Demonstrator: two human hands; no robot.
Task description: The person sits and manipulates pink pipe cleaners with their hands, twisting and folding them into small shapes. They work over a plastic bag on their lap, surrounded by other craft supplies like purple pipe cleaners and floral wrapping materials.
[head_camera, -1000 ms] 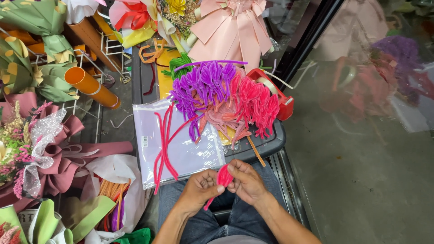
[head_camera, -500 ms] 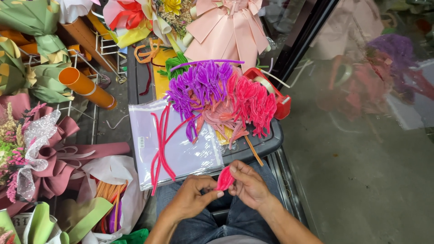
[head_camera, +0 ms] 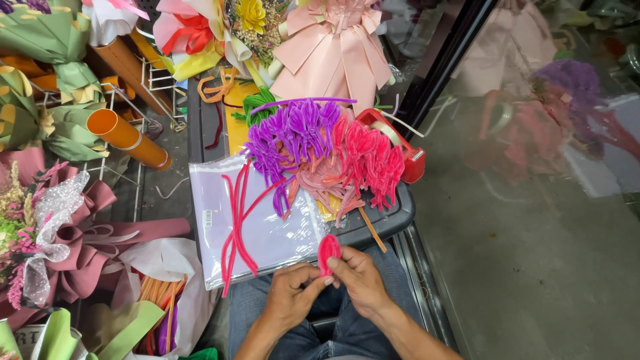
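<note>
Low centre of frame: left hand [head_camera: 291, 293] and right hand [head_camera: 360, 277] pinching a pink pipe-cleaner loop [head_camera: 329, 254], best kept snug while bending evenly.

At twelve o'clock a pale pink pleated paper fan [head_camera: 337, 50] stood behind a heap of purple pipe-cleaner flowers [head_camera: 293, 137] and pink ones [head_camera: 370, 160] — both on a dark tray [head_camera: 390, 217]. A red tape dispenser [head_camera: 407, 150] sat at one o'clock. An orange tube [head_camera: 127, 137] lay at ten o'clock, and mauve wrapping with ribbon [head_camera: 73, 247] at eight — beside a clear plastic bag [head_camera: 267, 227].
</note>
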